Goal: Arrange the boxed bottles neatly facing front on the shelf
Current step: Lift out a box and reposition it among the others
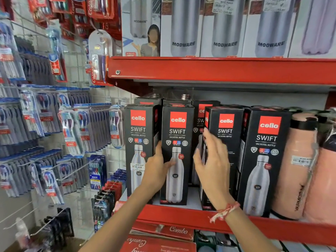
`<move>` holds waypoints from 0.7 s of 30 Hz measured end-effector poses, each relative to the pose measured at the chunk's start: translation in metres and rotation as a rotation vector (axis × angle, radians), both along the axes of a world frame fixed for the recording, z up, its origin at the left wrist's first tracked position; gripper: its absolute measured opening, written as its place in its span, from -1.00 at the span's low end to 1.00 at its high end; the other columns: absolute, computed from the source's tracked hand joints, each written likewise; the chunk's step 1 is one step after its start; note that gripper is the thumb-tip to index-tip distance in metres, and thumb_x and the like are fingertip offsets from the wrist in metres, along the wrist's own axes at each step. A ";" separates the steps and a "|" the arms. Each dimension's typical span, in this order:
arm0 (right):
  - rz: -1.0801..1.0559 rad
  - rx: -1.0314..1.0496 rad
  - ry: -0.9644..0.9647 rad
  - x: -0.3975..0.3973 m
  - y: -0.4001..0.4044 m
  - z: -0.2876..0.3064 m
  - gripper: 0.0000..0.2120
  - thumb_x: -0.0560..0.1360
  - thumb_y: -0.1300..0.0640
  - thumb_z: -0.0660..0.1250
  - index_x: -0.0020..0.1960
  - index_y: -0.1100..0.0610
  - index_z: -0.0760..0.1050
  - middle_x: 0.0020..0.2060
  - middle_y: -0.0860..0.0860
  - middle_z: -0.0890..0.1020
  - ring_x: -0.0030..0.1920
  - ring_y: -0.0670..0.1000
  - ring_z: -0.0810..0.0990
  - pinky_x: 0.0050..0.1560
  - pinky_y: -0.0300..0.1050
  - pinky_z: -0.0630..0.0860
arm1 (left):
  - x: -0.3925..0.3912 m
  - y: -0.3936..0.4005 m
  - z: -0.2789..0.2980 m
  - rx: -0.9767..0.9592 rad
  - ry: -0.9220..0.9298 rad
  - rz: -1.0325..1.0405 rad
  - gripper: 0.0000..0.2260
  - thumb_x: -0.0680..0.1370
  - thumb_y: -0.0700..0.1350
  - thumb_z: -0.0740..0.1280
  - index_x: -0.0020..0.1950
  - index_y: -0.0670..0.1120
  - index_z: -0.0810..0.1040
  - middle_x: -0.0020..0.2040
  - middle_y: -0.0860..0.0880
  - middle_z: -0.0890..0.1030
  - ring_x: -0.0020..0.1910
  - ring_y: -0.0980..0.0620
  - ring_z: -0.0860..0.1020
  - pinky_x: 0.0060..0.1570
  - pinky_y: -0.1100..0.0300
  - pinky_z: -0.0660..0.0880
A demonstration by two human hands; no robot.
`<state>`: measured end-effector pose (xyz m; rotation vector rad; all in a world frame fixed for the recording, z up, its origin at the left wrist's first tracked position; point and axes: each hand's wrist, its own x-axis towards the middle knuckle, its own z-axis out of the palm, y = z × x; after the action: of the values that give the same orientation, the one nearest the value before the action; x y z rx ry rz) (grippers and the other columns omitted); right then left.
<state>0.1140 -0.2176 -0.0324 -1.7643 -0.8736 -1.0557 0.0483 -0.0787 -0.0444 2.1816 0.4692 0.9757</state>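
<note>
L hand grips 2nd box; R hand open beside 3rd box.

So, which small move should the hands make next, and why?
Probably the right hand should grip the third box and turn it square. It stands angled, side panel showing, with a gap to the second box, which the left hand is touching while it faces front.

We see two bare forearms with no sleeves reaching the wrists. Just below our right hand a red-and-white braided thread circles the wrist, its frayed ends loose. Our left hand wears nothing.
</note>
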 end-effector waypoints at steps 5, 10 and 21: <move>-0.302 -0.003 0.161 0.011 -0.012 -0.010 -0.15 0.39 0.03 0.43 0.53 0.23 0.09 0.47 0.29 0.21 0.35 0.28 0.24 0.30 0.21 0.36 | -0.010 -0.015 0.004 0.276 0.135 0.237 -0.34 0.56 -0.21 0.29 0.56 -0.14 0.00 0.09 -0.24 0.60 0.02 -0.25 0.57 -0.08 -0.05 0.48; -0.314 -0.174 0.298 0.016 -0.012 -0.025 0.01 0.36 -0.04 0.47 0.57 0.12 -0.08 0.50 0.39 0.05 0.31 0.41 0.29 0.21 0.29 0.42 | -0.022 -0.043 0.003 0.433 -0.139 0.256 -0.50 0.57 -0.19 0.28 0.49 -0.16 0.24 0.50 -0.16 0.29 0.26 -0.19 0.49 0.05 -0.07 0.55; 0.195 -0.102 0.064 0.016 -0.073 0.010 -0.03 0.37 -0.09 0.49 0.52 -0.28 -0.11 0.46 0.20 0.13 0.42 0.17 0.22 0.31 -0.15 0.20 | -0.029 -0.073 0.020 0.285 -0.257 -0.016 -0.46 0.54 -0.19 0.35 0.48 -0.02 0.25 0.35 -0.04 0.45 0.29 0.05 0.47 0.22 -0.04 0.50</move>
<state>0.1301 -0.2910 -0.0221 -1.7464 -1.0516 -0.8368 0.0194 -0.1522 -0.0248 2.2569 0.2007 1.3616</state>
